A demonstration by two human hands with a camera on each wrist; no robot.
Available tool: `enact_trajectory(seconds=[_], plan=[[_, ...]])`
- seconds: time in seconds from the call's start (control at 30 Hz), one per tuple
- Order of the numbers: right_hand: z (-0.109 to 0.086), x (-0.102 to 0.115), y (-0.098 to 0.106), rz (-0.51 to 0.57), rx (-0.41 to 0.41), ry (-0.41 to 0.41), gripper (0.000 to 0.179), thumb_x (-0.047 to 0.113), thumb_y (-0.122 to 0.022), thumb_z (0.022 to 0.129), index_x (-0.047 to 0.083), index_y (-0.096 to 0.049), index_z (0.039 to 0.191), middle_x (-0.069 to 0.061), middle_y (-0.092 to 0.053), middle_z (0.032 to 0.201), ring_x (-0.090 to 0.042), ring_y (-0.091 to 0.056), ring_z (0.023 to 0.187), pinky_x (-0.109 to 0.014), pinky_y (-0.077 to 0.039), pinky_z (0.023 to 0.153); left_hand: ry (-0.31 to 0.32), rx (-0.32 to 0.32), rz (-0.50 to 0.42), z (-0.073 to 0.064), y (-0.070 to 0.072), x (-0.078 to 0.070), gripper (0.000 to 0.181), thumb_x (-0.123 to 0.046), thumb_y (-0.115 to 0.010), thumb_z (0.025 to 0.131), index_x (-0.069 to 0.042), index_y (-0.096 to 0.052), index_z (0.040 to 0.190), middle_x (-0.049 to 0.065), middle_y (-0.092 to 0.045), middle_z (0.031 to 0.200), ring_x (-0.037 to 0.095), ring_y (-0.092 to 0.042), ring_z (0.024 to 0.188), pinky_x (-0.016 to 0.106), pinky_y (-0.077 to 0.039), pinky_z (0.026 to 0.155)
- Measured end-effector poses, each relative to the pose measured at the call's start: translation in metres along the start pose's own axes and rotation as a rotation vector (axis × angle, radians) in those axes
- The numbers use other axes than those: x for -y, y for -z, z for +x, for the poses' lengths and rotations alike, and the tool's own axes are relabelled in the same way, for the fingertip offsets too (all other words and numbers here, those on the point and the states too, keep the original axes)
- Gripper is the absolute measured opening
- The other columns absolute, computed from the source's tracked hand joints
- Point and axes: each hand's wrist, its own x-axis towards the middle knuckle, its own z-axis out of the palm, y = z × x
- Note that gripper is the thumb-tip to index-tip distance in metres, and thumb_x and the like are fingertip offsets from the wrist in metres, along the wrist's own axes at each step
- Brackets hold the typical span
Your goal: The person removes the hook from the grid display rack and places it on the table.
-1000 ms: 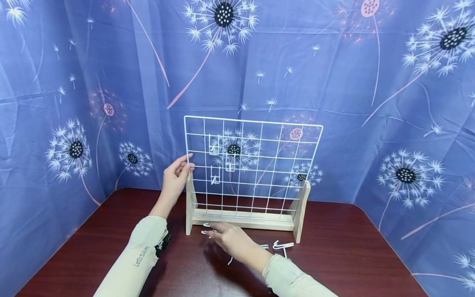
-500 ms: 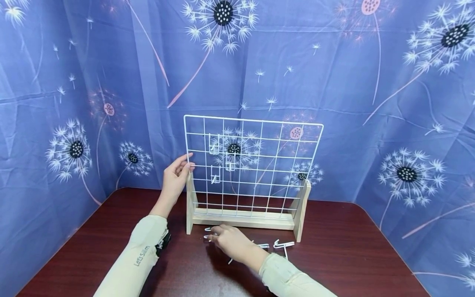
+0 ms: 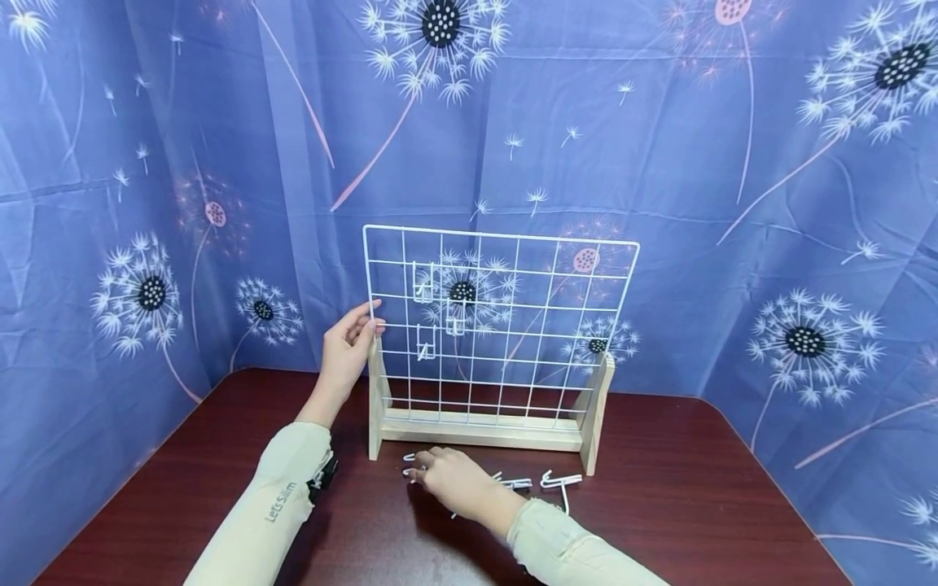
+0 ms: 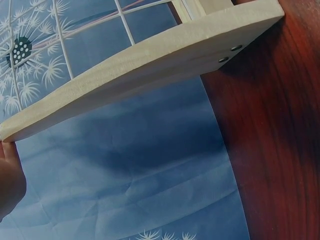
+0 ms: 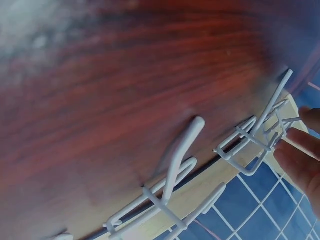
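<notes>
A white wire grid panel (image 3: 516, 333) stands upright in a light wooden stand (image 3: 479, 434). At the panel's left edge, just above the wooden upright (image 4: 150, 57), my left hand (image 3: 349, 346) grips the wire between thumb and fingers. Three white wire hooks, among them an upper-left hook (image 3: 422, 291), hang on the grid. In front of the stand, my right hand (image 3: 458, 482) reaches low over the table and pinches a white wire hook (image 3: 407, 472), mostly hidden by the fingers. The right wrist view shows the fingertips (image 5: 295, 155) against this hook.
More white hooks lie on the dark red table (image 3: 681, 496): one hook (image 3: 561, 481) near the stand's right foot, another hook (image 3: 519, 484) partly behind the right wrist. A blue dandelion-print curtain (image 3: 703, 163) surrounds the back and sides.
My right hand and the hook at its fingertips have shifted slightly toward me, away from the stand. The left hand keeps its hold on the panel edge.
</notes>
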Motion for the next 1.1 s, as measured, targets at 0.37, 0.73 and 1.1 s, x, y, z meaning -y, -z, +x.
enact_trajectory(seconds=[0.37,0.73,1.1], plan=[[0.000,0.006,0.008,-0.056,0.122,-0.003,0.017,0.028,-0.064,0.091,0.027,-0.074,0.104,0.007,-0.060,0.095,-0.008,-0.055,0.079,-0.017,-0.049,0.063,-0.002,-0.002,-0.009,-0.001,0.000,-0.001,0.033,0.007,-0.052,0.095,0.011,-0.055,0.128,0.039,-0.060,0.100,-0.001,-0.064,0.079,0.026,-0.057,0.082],[-0.003,0.010,0.004,-0.135,0.057,0.043,0.016,0.032,-0.065,0.087,0.030,-0.075,0.099,0.007,-0.058,0.098,-0.008,-0.053,0.078,-0.017,-0.043,0.059,-0.014,-0.010,0.000,-0.001,-0.001,-0.001,0.032,0.008,-0.052,0.095,0.011,-0.056,0.127,0.039,-0.060,0.098,0.006,-0.066,0.080,0.026,-0.057,0.081],[-0.003,0.017,0.002,-0.229,0.038,0.084,0.014,0.032,-0.063,0.087,0.027,-0.075,0.091,0.004,-0.058,0.100,-0.008,-0.051,0.075,-0.017,-0.042,0.058,-0.026,-0.022,-0.019,0.000,-0.002,0.005,0.032,0.008,-0.053,0.094,0.012,-0.056,0.126,0.040,-0.060,0.097,0.001,-0.065,0.078,0.027,-0.057,0.080]])
